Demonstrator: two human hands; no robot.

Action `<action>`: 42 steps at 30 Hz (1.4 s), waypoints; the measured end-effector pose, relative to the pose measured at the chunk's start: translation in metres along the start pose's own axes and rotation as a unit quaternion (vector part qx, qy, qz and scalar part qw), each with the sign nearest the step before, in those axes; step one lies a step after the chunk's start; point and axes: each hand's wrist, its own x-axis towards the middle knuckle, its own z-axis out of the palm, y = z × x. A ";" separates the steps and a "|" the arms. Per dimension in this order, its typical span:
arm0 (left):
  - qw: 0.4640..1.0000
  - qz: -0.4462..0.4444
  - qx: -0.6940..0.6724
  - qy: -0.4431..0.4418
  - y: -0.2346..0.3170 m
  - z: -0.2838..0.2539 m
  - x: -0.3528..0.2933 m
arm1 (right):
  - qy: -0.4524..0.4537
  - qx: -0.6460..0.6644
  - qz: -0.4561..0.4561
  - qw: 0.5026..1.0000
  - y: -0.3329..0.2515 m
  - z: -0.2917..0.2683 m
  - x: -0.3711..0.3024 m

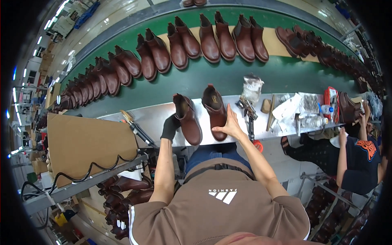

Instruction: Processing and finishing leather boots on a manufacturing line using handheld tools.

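Two brown leather ankle boots stand side by side at the metal bench edge in front of me, toes toward me. My left hand [170, 127], in a black glove, is against the outer side of the left boot [190, 124]; its fingers curl partly out of sight behind the leather. Bare and spread, my right hand [232, 125] lies along the right side of the right boot [215, 112]. Its thumb reaches across the boot's front and its fingers stretch up beside the shaft.
Beyond the metal bench [163, 141], brown boots [177, 45] line a green conveyor [171, 81]. A spray gun [248, 110], a clear bottle [314, 121] and white cloths [287, 108] lie right. Cardboard [90, 147] stands left. At far right, a person [347, 157] handles a boot.
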 end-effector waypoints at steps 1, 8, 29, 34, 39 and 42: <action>0.999 0.010 -0.033 -0.007 -0.005 0.000 -0.002 | -0.025 0.022 0.017 0.999 -0.001 0.006 0.008; 0.962 0.236 0.117 -0.073 -0.001 0.017 0.015 | -0.078 0.235 0.021 0.969 0.005 0.001 0.022; 0.848 0.207 -0.488 -0.023 0.089 0.111 0.002 | 0.188 0.129 0.082 0.970 0.077 -0.071 -0.056; 0.846 0.282 -0.452 0.022 0.111 0.118 0.001 | 0.206 0.034 0.107 0.972 0.081 -0.050 -0.008; 0.858 0.257 -0.445 0.012 0.139 0.113 -0.001 | 0.187 0.199 0.103 0.956 0.050 -0.061 -0.028; 0.870 0.308 -0.382 0.050 0.175 0.113 -0.010 | 0.186 0.303 0.076 0.931 -0.066 -0.092 -0.054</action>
